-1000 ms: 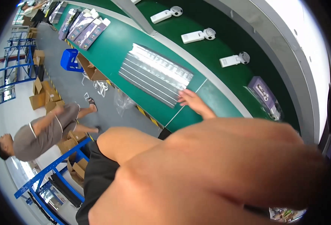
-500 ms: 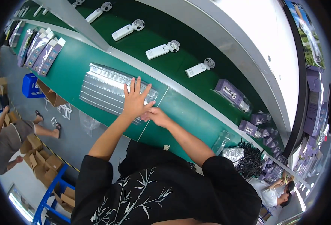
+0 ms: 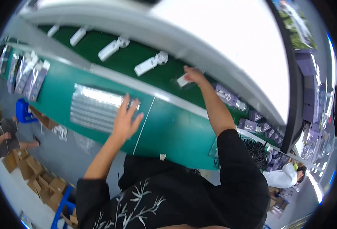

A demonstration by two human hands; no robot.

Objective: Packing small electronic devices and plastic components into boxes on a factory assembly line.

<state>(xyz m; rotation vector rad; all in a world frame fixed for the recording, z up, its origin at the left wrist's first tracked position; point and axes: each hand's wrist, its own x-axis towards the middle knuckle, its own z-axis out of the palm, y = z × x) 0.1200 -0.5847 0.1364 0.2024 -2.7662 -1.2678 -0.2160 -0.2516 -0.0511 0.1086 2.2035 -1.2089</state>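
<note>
On the green counter (image 3: 176,129), seen from the head camera, a flat, ribbed, silvery tray (image 3: 96,107) lies beside the left hand (image 3: 125,119), whose fingers are spread wide, tips at the tray's right edge, gripping nothing. Beyond, on a darker green belt (image 3: 138,49), the right hand (image 3: 193,74) closes its fingers on a small white plastic device (image 3: 182,80); similar white devices (image 3: 150,63) lie spaced along it.
</note>
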